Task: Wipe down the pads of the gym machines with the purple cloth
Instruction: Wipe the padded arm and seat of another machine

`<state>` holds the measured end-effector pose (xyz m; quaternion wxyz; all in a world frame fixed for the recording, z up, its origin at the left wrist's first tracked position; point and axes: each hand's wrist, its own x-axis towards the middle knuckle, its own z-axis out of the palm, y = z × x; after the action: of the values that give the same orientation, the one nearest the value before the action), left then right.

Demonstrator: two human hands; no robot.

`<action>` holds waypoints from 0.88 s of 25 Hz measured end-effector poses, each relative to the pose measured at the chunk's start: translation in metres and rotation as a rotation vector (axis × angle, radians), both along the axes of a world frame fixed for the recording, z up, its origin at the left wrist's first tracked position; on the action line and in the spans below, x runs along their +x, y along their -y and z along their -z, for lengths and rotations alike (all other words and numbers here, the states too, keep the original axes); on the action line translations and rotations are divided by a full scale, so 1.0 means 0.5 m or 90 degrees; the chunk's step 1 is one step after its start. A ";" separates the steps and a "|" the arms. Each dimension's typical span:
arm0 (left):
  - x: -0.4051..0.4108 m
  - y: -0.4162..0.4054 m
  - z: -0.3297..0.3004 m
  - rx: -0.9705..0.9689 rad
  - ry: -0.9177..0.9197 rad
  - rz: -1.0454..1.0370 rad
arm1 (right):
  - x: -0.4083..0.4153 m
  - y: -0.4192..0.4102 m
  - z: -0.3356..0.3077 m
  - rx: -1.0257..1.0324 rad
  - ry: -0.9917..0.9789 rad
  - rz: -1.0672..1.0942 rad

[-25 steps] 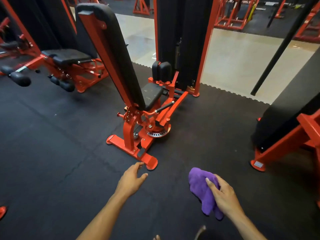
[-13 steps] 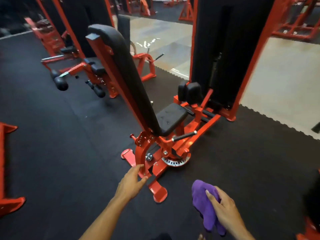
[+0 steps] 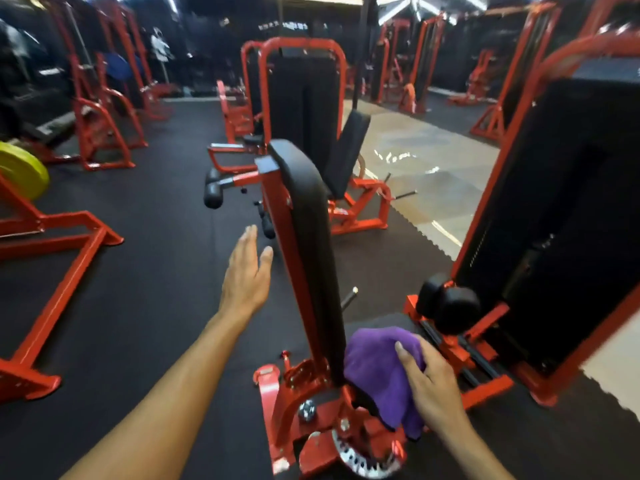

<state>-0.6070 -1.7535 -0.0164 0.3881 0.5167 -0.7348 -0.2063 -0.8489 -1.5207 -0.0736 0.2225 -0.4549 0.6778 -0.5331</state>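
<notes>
A red machine stands right in front of me, its tall black back pad (image 3: 308,237) seen edge-on and leaning away. My right hand (image 3: 433,386) grips the purple cloth (image 3: 377,368) and holds it low against the seat area at the foot of that back pad; the seat itself is mostly hidden by the cloth. My left hand (image 3: 246,271) is raised with flat, spread fingers just left of the back pad's red frame, not touching it. Two black roller pads (image 3: 446,303) sit to the right, in front of the weight stack.
The weight stack tower (image 3: 561,216) rises close on the right. Another machine with a black seat pad (image 3: 346,150) stands behind. Red frames (image 3: 62,271) and a yellow plate (image 3: 20,171) are on the left. The machine's red base (image 3: 277,403) lies at my feet on black rubber floor.
I have stepped closer and the view has tilted up. My right hand has brought the cloth onto the seat area, and my left hand has risen beside the back pad.
</notes>
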 end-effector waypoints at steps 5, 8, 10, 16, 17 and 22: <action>-0.068 0.178 -0.232 -0.064 -0.014 -0.031 | -0.052 0.220 -0.290 -0.274 -0.022 -0.002; -0.093 0.231 -0.284 -0.032 0.044 0.015 | -0.031 0.334 -0.397 -0.428 -0.208 -0.123; -0.098 0.232 -0.278 -0.022 0.051 0.038 | -0.003 0.424 -0.393 -0.384 -0.343 -0.205; -0.090 0.236 -0.223 -0.098 0.058 0.006 | 0.056 0.585 -0.403 -0.295 -0.354 -0.369; -0.094 0.238 -0.225 -0.094 0.035 -0.012 | 0.053 0.630 -0.442 -0.236 -0.329 -0.386; -0.108 0.228 -0.232 -0.073 0.034 -0.046 | 0.042 0.796 -0.521 0.002 -0.346 -0.427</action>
<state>-0.6608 -1.8673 0.0995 0.4044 0.5252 -0.7363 -0.1359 -0.8281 -1.9189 0.1871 0.1977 -0.7735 0.5272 -0.2911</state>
